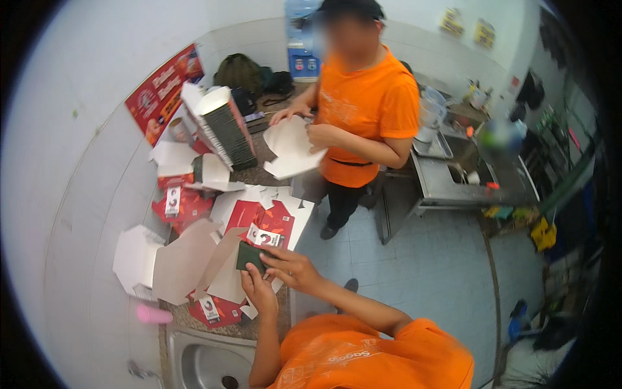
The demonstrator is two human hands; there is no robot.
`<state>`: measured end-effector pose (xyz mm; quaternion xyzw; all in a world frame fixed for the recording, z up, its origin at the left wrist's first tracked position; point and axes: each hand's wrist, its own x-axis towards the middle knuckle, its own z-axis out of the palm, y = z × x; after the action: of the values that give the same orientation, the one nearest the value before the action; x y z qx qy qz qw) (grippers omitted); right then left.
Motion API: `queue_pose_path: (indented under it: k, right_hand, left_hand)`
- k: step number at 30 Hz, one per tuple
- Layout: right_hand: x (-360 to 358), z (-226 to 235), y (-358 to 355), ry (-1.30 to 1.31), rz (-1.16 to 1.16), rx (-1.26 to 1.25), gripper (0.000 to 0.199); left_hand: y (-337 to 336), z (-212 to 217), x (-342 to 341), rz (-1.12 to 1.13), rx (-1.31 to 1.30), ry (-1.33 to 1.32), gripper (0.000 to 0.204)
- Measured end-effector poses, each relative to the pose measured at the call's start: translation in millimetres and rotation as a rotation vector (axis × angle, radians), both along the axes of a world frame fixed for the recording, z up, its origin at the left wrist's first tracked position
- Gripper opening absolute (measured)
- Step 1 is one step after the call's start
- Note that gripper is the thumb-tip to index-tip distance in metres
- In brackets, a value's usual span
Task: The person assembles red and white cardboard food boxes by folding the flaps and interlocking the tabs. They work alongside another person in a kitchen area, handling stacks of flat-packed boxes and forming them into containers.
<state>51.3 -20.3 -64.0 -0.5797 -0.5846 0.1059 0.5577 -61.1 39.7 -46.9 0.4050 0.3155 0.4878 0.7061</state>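
Pink bottle [154,315] lay well left of the fingers, beside the sink [207,363]. Flattened red-and-white cartons [259,217] spread just beyond the fingertips. Left hand [258,288] gripped a small dark green card [250,256], fingers curled on its lower edge. Right hand [293,267] pinched its right edge. Farther off, a co-worker's hands [304,126] held a white carton blank [290,149].

small dark green card [249,255], flat and rectangular, tilted slightly, pinched between the fingers [259,275] of both hands, above red-and-white cartons
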Motion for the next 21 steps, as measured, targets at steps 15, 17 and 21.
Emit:
queue_pose_path:
  k: [15, 17, 21]
  right_hand:
    - [28, -14, -40, 0.036, -0.287, 0.132, 0.050]
    - [21, -21, -45, 0.059, -0.371, 0.108, 0.050]
    - [14, -23, -66, 0.256, -0.306, 0.113, 0.044]
  left_hand:
    - [-16, -30, 47, -0.314, 0.094, -0.026, 0.040]
    - [-30, -23, 51, -0.321, 0.152, -0.013, 0.037]
    - [-39, -6, 48, -0.429, 0.310, 0.180, 0.031]
